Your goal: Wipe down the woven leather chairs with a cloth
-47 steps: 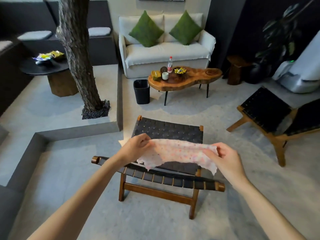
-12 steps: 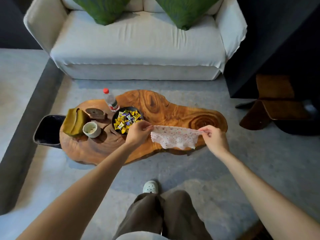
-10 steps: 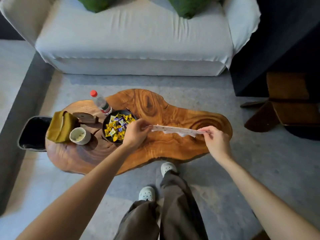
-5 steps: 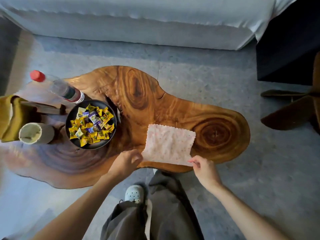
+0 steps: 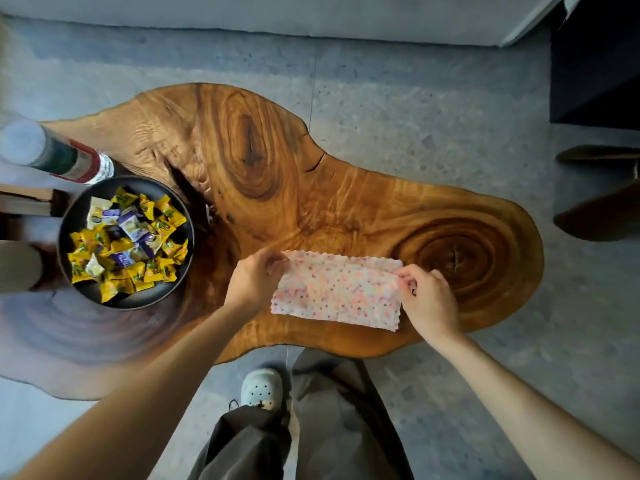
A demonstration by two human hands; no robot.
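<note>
A white cloth with small coloured dots (image 5: 336, 291) lies folded in half on the near part of a wooden slab table (image 5: 311, 188). My left hand (image 5: 252, 282) pinches the cloth's upper left corner. My right hand (image 5: 427, 299) pinches its upper right corner. The folded cloth forms a long flat rectangle between the two hands. No woven leather chair is in view.
A black bowl of wrapped sweets (image 5: 124, 242) sits on the table's left part, with a plastic bottle (image 5: 52, 157) beyond it. A white sofa edge (image 5: 277, 12) runs along the top. Dark wooden furniture (image 5: 602, 199) stands at the right. My legs and a pale shoe (image 5: 261, 388) are below the table edge.
The cloth was carried from the chair to the table and laid flat. Since half a second ago both hands have folded its near edge over to the far edge, halving it.
</note>
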